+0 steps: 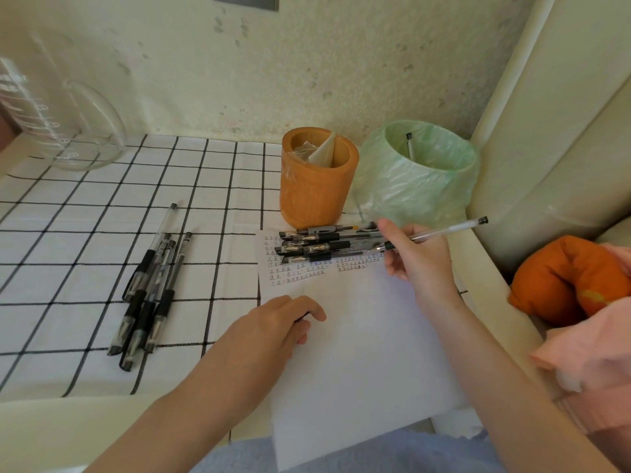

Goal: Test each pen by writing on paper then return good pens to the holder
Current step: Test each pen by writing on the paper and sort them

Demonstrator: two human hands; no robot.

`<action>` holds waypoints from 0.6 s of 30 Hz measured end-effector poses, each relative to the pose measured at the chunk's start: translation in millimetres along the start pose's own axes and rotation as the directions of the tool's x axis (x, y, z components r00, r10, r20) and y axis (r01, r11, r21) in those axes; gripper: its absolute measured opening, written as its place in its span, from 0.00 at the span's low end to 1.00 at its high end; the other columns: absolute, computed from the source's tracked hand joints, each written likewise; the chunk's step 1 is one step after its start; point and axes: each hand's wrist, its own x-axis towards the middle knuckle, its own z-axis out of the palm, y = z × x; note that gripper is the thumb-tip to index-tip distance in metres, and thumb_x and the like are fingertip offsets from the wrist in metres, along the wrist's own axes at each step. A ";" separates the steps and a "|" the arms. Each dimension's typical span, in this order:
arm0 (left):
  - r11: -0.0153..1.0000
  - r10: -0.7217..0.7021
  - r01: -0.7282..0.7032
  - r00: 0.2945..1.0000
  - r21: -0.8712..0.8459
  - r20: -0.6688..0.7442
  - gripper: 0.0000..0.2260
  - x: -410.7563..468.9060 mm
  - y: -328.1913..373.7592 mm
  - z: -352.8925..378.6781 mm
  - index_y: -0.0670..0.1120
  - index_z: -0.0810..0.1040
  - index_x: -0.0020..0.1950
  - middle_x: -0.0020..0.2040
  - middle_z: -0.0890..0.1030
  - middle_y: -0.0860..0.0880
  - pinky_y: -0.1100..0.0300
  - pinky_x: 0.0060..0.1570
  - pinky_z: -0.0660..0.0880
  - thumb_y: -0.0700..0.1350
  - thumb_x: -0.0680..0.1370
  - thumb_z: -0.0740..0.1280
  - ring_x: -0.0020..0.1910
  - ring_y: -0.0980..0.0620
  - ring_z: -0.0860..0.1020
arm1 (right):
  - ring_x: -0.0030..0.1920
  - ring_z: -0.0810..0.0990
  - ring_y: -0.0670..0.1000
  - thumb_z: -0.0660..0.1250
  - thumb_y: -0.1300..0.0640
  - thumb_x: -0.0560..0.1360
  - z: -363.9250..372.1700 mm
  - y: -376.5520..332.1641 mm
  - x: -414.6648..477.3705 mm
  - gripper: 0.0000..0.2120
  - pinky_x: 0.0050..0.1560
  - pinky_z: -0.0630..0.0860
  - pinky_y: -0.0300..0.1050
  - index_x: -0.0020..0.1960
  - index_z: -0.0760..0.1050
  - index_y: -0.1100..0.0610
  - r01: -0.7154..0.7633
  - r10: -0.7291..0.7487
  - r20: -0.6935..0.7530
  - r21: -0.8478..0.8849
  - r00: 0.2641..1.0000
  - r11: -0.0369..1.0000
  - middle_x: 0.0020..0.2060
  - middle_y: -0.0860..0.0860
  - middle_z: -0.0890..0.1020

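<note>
Nearest us, our left hand (273, 322) rests curled on the paper (358, 353), grip unclear to us, while our right hand (416, 257) fingers pinch a clear pen (444, 231) by the right edge of the worktop (51, 421), just short of the orange holder (317, 186).

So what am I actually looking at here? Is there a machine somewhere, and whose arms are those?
There is no machine here. These are a person's two bare hands, filmed by one camera worn on their head that looks forward and down. The right hand holds a clear pen over the far part of a sheet of paper, which carries rows of test marks. The left hand rests on the paper, its fingers curled round a small dark object, possibly a cap. A heap of pens lies across the paper's far edge. Another bunch of pens lies on the checked cloth to the left. Behind them stand an orange-brown holder and a green-bagged bin with one pen inside.
</note>
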 end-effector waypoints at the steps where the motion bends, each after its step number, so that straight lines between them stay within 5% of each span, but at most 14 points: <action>1: 1.000 0.003 -0.003 1.000 0.004 0.004 0.12 0.6 -0.7 0.6 0.58 0.73 0.56 0.42 0.74 0.56 0.68 0.42 0.68 0.44 0.81 0.54 0.39 0.57 0.73 | 0.18 0.70 0.47 0.69 0.58 0.75 0.8 3.2 1.1 0.14 0.19 0.62 0.34 0.34 0.71 0.61 0.011 -0.011 0.012 0.008 1.000 1.000 0.20 0.53 0.74; 8: 1.000 0.001 -0.001 1.000 0.009 0.021 0.13 0.7 -3.1 2.3 0.58 0.71 0.59 0.40 0.73 0.58 0.67 0.45 0.69 0.44 0.81 0.54 0.40 0.60 0.73 | 0.24 0.65 0.49 0.72 0.54 0.73 2.5 20.6 5.5 0.19 0.26 0.63 0.38 0.28 0.70 0.60 0.167 -0.178 -0.053 -0.166 0.983 0.972 0.22 0.55 0.71; 18: 0.999 0.030 -0.030 0.999 0.038 0.017 0.13 2.6 -7.4 4.4 0.57 0.72 0.59 0.39 0.72 0.58 0.70 0.42 0.67 0.44 0.81 0.54 0.41 0.59 0.73 | 0.25 0.59 0.45 0.65 0.64 0.75 3.8 27.0 6.0 0.17 0.25 0.58 0.34 0.29 0.65 0.61 0.230 -0.257 -0.082 -0.244 0.963 0.942 0.24 0.55 0.63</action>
